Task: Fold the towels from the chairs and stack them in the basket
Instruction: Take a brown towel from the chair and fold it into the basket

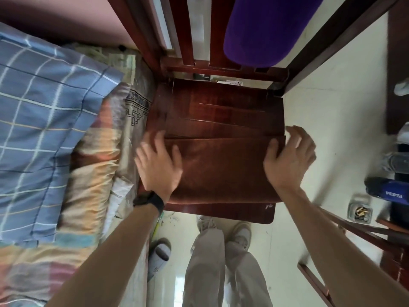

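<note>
Brown towel (223, 169), laid flat on the chair seat (221, 107) for folding, is steadied by left hand (158, 165) and right hand (287, 158), both spread wide.

Left hand (158, 161): flat, fingers spread, on left edge of towel (221, 169). Right hand (290, 158): at its right edge, thumb on top, fingers loosely curved.

The chair seat (221, 107) lies bare along its rear half, but the backrest (221, 71) and a hanging purple towel (265, 29) wall off the rear edge. The bed (99, 173) crowds the left edge. Open floor (332, 107) lies beyond the right edge.
</note>
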Motion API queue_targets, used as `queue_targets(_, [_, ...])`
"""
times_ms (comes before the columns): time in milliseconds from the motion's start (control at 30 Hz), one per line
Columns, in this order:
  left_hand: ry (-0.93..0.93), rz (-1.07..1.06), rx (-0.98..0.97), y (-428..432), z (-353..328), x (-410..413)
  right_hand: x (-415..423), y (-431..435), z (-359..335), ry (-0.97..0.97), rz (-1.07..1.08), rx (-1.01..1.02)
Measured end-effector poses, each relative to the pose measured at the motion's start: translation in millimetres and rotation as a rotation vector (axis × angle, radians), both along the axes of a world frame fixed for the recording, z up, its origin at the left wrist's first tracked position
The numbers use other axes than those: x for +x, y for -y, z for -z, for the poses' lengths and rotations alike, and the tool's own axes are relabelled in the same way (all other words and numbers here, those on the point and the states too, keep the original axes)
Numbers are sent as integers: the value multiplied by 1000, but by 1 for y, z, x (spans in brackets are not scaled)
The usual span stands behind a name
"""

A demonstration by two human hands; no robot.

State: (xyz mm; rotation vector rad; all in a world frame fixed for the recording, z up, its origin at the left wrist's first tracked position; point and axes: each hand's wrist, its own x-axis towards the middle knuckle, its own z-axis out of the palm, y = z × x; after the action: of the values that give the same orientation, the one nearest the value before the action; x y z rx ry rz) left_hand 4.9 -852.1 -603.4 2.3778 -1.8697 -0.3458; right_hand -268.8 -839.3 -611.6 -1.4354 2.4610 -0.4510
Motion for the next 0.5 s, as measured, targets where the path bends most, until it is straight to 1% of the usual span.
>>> queue_targets(33, [11,140,-48,-8,-1,-12,16,-7,-4,-82,-124,-41])
queue_targets(67, [-5,277,-41,-17,2,-26,34,-15,-4,-115,-260,-24])
queue_targets(100, [-18,376,7,-25,7,-39,51,-22,0,-116,-386,48])
queue_targets(133, [-12,422,68,-33,13,-49,65,-29,6,-115,-480,146])
queue_targets(167, [11,419,116,-40,23,-53,73,-34,15,-122,-531,230])
queue_targets(233, [60,343,189,-46,41,-42,60,-32,34,-139,-524,319])
queue_targets(333, [100,332,202,-46,55,-11,6,-28,45,-168,-402,328])
queue_targets(367, [87,321,196,-44,55,-7,-10,-26,45,-154,-388,339])
queue_targets(433, [45,289,181,-40,55,-10,-26,-21,41,-144,-430,338])
queue_targets(500, [16,330,178,-30,54,-12,-27,-15,33,-160,-409,302])
